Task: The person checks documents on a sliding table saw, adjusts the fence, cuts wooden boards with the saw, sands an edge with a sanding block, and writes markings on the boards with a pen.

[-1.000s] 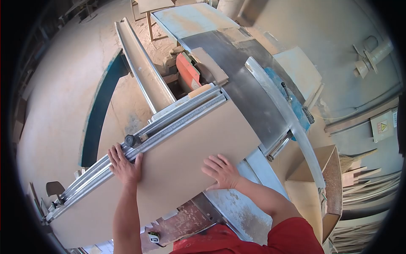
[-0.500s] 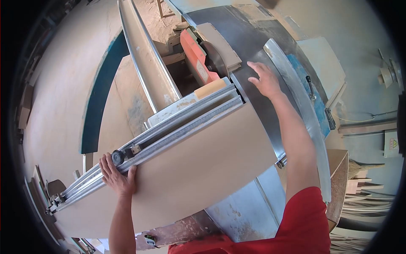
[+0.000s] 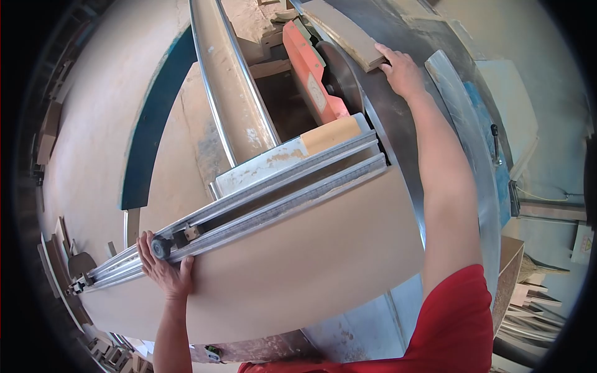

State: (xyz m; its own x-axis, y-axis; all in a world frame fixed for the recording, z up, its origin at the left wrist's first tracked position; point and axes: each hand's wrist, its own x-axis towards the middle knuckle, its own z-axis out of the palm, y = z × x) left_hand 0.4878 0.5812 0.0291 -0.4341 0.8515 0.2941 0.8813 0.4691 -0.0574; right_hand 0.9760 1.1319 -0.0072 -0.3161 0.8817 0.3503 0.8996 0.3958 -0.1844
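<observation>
A large brown board lies against the metal fence of a sliding table saw. My left hand wraps over the fence beside its black knob, thumb resting on the board. Beyond the board's far edge, my right hand has its fingers and thumb around the near end of a stack of narrow board pieces. That stack lies just right of the dark round saw blade. An orange-red guard piece stands left of the blade.
Right of my right arm runs a long metal rip fence, with a black-handled lever behind it. Left are a metal rail and a curved teal panel. Offcuts are piled at lower right.
My right hand has gone from open above the saw table to the end of the narrow pieces, which sit slightly farther away past the blade. My left hand stays on the fence. The view has shifted.
</observation>
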